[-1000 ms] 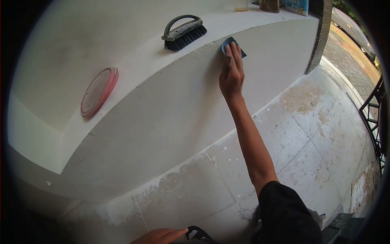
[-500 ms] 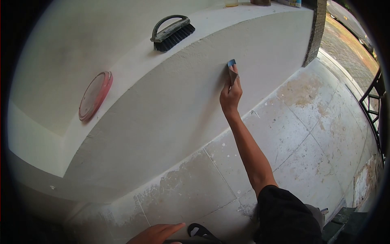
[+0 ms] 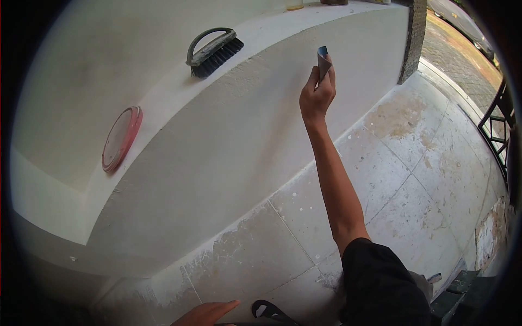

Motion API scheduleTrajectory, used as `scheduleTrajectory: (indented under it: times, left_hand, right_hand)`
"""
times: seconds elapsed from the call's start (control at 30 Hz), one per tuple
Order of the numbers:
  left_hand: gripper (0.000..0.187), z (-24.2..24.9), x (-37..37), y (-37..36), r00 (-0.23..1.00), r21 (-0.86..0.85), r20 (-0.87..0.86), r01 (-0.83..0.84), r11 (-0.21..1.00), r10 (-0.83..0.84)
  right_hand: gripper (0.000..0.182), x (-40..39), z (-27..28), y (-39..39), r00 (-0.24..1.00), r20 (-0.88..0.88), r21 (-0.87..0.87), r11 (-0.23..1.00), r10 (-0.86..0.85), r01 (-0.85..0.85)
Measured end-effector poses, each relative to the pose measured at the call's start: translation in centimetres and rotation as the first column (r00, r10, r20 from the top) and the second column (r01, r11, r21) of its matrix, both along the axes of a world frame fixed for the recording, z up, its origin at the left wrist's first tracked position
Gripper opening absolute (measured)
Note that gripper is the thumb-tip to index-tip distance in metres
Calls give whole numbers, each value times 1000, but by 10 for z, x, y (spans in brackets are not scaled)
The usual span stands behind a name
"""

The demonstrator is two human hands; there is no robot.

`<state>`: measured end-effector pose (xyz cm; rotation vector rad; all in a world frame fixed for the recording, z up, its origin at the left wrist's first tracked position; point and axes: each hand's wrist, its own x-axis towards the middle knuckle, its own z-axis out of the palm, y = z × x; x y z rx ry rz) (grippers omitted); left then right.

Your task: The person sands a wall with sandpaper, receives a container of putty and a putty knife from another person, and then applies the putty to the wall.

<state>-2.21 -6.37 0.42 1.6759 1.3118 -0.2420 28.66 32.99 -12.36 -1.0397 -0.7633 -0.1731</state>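
My right hand [image 3: 318,99] is closed round a folded piece of sandpaper [image 3: 324,66], grey-brown with a blue patch at its tip. The arm reaches out straight, and the paper overlaps the upper part of the pale, curved low wall [image 3: 228,136]. A shadow of the arm falls on the wall to the left of it. At the bottom edge, my left hand [image 3: 206,314] shows only in part, its fingers stretched out with nothing in them, over the floor beside my sandalled foot [image 3: 267,311].
On the wall's ledge lie a black-bristled scrubbing brush [image 3: 216,53] and a round pink-rimmed lid [image 3: 130,136]. Several containers, cut off by the frame, stand farther along it, one a brown pot [image 3: 334,2]. Paint-stained floor tiles [image 3: 402,179] run to a dark metal gate [image 3: 495,130].
My right hand has moved up the wall with the sandpaper, nearer the ledge. The view has shifted slightly; my left hand stays low at the bottom edge.
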Motion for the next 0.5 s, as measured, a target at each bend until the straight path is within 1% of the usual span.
scheduleTrajectory:
  times: [0.03,0.07,0.1,0.13,0.17,0.2,0.23,0.27,0.3,0.37,0.4,0.43,0.47,0.5]
  left_hand:
    - [54,0,0,0,1000,6,3,13,1000,-13]
    - [54,1,0,0,1000,11,2,24,1000,-24]
    - [54,2,2,0,1000,10,-4,21,1000,-21]
    - [54,4,4,1,1000,7,-17,20,1000,-20]
    - [53,5,6,0,999,4,-29,18,1000,-17]
    - [53,4,4,-1,999,4,-31,13,1000,-13]
    - [54,2,1,-3,999,25,-19,27,999,-26]
    - [54,1,-1,-4,999,46,-5,39,998,-39]
    - [54,1,-1,-6,999,46,-4,37,998,-37]
    - [55,3,0,-6,1000,40,-10,18,999,-17]
    - [55,4,1,-6,1000,38,-7,19,999,-19]
    - [55,5,2,-6,1000,21,-18,19,1000,-19]
    - [56,5,4,-5,999,2,-29,21,1000,-21]
    - [56,5,4,-5,999,-5,-23,28,1000,-28]
  right_hand:
    - [26,1,0,3,952,258,152,980,-164,128]
    - [26,0,-8,2,953,254,150,980,-164,129]
    - [29,-3,-25,3,978,210,45,999,-16,7]
    - [33,-5,-42,6,980,152,-53,991,130,-123]
    - [34,-4,-62,11,987,161,-92,996,24,-9]
    - [34,-2,-70,7,987,158,-92,996,28,-13]
    - [36,-1,-78,-2,980,-117,-293,937,160,-188]
    - [37,-2,-85,-9,890,-400,-426,815,220,-393]
    - [37,-8,-94,-10,890,-399,-428,813,222,-395]
    - [42,-22,-109,-9,867,-467,-426,815,175,-394]
    - [42,-35,-108,-12,868,-465,-428,815,172,-391]
    - [41,-52,-106,-15,971,-192,-415,885,141,-211]
    - [40,-65,-105,-20,993,93,-349,936,73,-36]
    - [43,-72,-103,-28,973,189,-340,938,133,-62]
